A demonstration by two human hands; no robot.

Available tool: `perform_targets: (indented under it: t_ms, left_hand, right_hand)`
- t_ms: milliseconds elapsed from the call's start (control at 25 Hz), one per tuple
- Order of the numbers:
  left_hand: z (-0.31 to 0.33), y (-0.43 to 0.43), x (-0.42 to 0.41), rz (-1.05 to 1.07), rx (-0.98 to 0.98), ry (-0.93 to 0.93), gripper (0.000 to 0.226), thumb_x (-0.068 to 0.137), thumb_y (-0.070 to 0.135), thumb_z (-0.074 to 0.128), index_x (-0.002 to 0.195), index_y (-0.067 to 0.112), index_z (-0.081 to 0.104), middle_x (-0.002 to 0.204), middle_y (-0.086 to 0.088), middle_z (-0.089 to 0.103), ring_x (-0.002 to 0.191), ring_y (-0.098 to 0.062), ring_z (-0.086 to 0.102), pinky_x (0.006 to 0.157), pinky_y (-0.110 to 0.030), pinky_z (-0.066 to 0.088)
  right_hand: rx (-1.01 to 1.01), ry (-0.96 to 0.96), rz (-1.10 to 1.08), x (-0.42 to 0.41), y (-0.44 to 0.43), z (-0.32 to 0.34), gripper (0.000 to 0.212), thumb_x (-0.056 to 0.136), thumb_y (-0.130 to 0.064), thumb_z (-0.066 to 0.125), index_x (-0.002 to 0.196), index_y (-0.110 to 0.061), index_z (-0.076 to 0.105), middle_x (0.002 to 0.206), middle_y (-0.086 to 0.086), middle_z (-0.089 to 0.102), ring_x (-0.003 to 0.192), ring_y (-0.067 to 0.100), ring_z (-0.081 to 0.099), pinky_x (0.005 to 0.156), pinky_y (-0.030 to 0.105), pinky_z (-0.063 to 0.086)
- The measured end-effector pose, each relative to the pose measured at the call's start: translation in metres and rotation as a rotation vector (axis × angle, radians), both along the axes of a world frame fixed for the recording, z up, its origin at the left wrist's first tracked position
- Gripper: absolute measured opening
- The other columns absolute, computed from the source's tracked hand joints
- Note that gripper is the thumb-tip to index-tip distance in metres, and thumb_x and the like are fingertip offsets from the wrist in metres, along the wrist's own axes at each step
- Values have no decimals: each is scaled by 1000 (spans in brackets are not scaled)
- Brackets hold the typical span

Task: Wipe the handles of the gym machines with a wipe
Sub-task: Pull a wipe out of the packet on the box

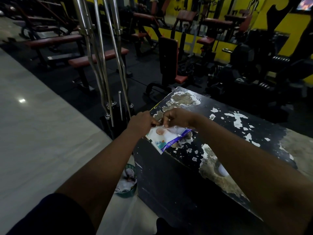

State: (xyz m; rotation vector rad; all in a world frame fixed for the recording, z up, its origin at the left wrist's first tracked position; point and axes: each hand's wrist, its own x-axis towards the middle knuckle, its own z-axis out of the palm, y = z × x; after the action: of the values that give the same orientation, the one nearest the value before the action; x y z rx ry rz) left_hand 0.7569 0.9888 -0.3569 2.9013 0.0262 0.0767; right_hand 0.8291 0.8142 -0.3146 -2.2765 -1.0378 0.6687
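A white and blue pack of wipes (pixel 166 139) lies on the near left corner of a black box with peeling paint (pixel 225 133). My left hand (pixel 141 122) pinches the pack's top edge at the left. My right hand (pixel 177 118) pinches the clear flap at the pack's top, fingers curled over it. Both hands meet above the pack. No loose wipe shows in either hand.
Several chrome bars (pixel 103 53) stand upright in a floor rack left of the box. A green basket with crumpled white wipes (pixel 127 182) sits on the floor by the box. Red-padded benches (pixel 100 57) and dark machines fill the room behind; pale floor lies left.
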Motion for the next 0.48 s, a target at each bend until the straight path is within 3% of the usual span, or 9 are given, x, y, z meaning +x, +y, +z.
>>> perform_targets:
  t_ms: [80,200,320,400,480]
  left_hand:
    - [-1,1,1,-22,2,-5,29,97,27,53,115,43,66,103,-3,50,102,-26,50,78,-37,37]
    - [-3,3,3,-51,32,-8,32,96,18,53,116,39,67,103,-4,50,100,-26,47,75,-38,39]
    - [1,3,15,-66,18,0,35,88,7,61,106,35,72,99,3,57,99,-21,52,72,-35,43]
    - [8,-2,26,-97,-88,11,33,83,2,63,97,28,77,93,10,69,90,-12,61,79,-31,52]
    - [14,-14,35,-145,-137,1,38,83,-5,58,106,20,75,98,6,71,90,-11,64,79,-20,47]
  right_hand:
    - [-38,-133,3,4,0,-3,11,86,-2,64,91,-11,66,105,6,66,91,10,58,84,22,45]
    - [-132,-328,-31,15,-7,-3,39,90,1,56,122,-20,64,111,0,64,87,9,57,82,29,50]
    - [-223,-362,-38,28,-21,-2,31,91,0,55,114,-15,68,114,0,67,91,10,58,80,26,45]
    - [-223,-324,-62,30,-27,-4,21,89,-4,61,105,-13,70,107,-1,69,92,15,64,84,31,50]
    - [-202,-344,-114,28,-30,-8,18,85,-9,67,103,-14,71,101,-1,71,90,12,64,89,30,49]
